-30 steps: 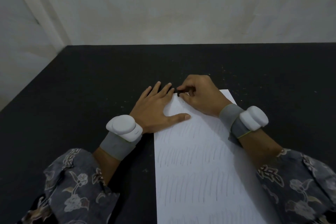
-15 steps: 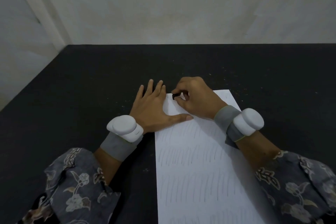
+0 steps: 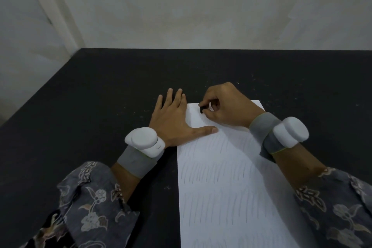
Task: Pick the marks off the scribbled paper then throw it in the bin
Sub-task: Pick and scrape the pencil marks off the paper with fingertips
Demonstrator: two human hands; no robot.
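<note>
Head view: we see the paper (image 3: 231, 177) flat on the black table (image 3: 100, 106), pencil strokes in rows. Our right hand (image 3: 227, 106) pinches a small dark eraser (image 3: 202, 109) against its top corner; our left hand (image 3: 173, 119) lies flat, fingers straight, likely steadying the sheet. The paper's lower end is cut off; no bin shows.

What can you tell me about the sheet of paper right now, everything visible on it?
The paper is a white sheet lying flat on the black table, running from its far edge toward the camera and out of frame at the bottom. Rows of faint grey pencil strokes cover most of it; the far left corner looks mostly cleared, with dark crumbs there. The left hand presses flat across its far left edge, thumb on the sheet. The right hand pinches a small dark eraser against it near the far edge.
</note>
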